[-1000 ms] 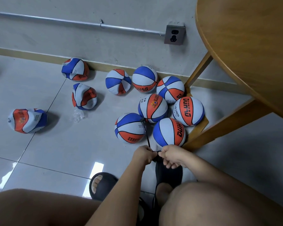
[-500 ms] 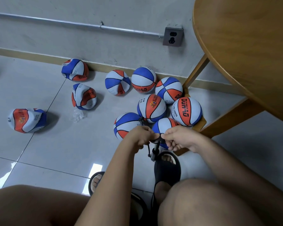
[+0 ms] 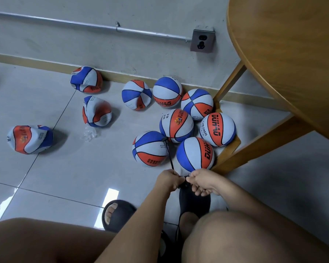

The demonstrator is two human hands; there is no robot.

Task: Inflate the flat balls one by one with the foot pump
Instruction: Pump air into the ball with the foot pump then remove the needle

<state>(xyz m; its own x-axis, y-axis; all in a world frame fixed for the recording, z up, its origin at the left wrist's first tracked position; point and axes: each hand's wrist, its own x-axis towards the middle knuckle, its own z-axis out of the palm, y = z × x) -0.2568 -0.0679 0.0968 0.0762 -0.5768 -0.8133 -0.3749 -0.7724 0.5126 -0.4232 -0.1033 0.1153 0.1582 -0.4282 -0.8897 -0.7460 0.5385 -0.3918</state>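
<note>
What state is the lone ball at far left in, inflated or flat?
Flat: the far-left ball is caved in, its panels creased and folded, unlike the round ball beside the table leg.

Grey tiled floor, grey wall with outlet, wooden table

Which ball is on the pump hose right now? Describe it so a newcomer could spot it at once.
Start at the wooden table on the right; a cluster of round balls sits on the floor by its legs. The ball is the cluster's leftmost near one, blue, white and orange. It alone has the black hose ending on it.
</note>
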